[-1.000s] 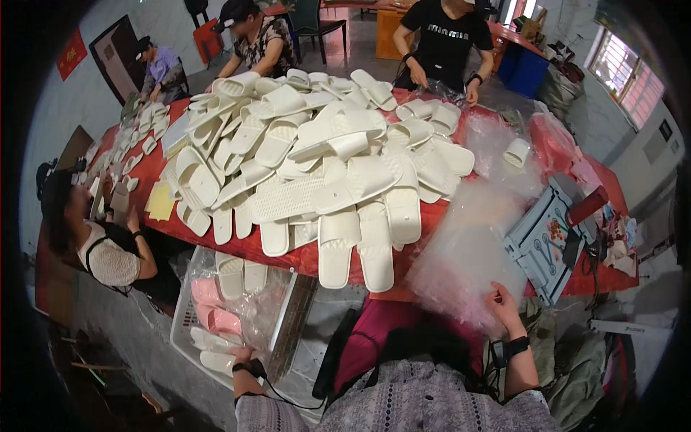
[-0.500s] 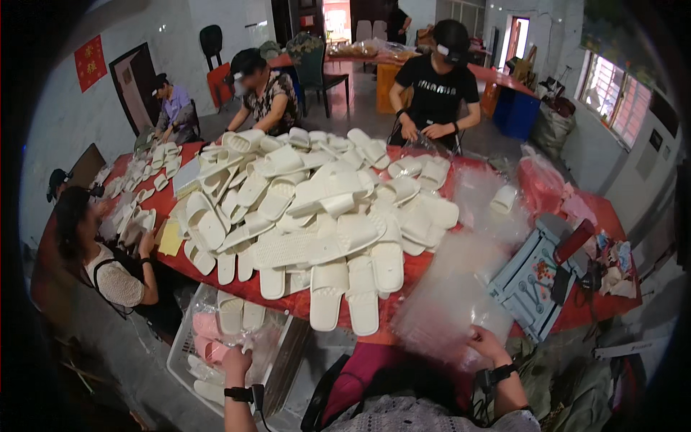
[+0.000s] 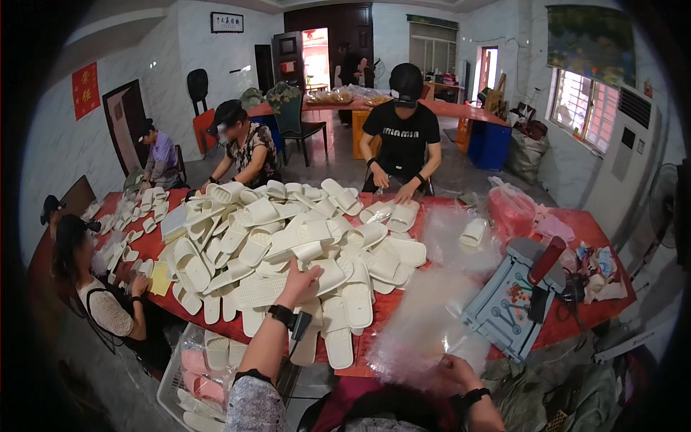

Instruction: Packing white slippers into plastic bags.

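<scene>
My left hand (image 3: 299,284) reaches over the heap of cream-white slippers (image 3: 284,234) on the table. Its thumb and fingers are spread at a slipper (image 3: 308,252) near the front of the heap, and that slipper still lies among the others. At the near edge of a stack of clear plastic bags (image 3: 417,309), my right hand (image 3: 457,373) has its fingers curled and pinched on the film. The bags lie flat, partly over the table's front edge.
Below the table at left, a white basket (image 3: 169,381) holds bagged pink slippers (image 3: 201,385) and white ones. A grey-blue device (image 3: 507,302) and a red plastic bag (image 3: 511,205) are on the right. Several people sit or stand around the red table (image 3: 576,317).
My left hand has moved up from the basket to the slipper heap. My right hand stays at the bags' near edge. The view has tilted upward and shifted.
</scene>
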The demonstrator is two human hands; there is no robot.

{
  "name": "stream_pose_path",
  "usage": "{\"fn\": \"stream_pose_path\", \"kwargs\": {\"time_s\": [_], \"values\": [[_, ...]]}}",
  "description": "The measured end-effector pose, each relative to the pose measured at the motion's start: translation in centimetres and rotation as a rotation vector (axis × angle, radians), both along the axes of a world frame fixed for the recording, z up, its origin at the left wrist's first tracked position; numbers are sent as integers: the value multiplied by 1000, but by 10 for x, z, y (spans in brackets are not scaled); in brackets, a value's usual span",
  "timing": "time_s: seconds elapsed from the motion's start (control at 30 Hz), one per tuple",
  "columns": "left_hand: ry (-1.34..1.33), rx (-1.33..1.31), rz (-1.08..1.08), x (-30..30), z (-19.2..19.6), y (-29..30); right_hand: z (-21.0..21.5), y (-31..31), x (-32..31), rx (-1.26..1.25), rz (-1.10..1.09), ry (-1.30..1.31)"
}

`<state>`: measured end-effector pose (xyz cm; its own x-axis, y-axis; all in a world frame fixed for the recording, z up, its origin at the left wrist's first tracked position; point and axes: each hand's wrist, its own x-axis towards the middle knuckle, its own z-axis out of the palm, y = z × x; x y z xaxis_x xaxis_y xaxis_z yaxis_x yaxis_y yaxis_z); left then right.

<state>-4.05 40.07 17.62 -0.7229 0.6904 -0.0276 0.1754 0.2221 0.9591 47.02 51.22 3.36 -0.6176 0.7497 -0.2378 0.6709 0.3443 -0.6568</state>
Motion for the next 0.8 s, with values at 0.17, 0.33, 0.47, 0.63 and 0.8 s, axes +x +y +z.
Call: {"fn": "stream_pose_path", "kwargs": {"time_s": [0.17,0.33,0.47,0.63,0.8], "values": [[-617,335,-84,-8,-1,23,-3,-5,0,2,-41,73],[-571,363,-25,2,5,24,4,-8,0,1,-50,63],[-595,501,-82,34,41,13,7,-12,3,77,-20,79],[-621,599,-174,59,61,4,4,-14,2,54,-5,48],[-605,435,-160,62,44,3,9,-15,-1,96,3,34]]}}
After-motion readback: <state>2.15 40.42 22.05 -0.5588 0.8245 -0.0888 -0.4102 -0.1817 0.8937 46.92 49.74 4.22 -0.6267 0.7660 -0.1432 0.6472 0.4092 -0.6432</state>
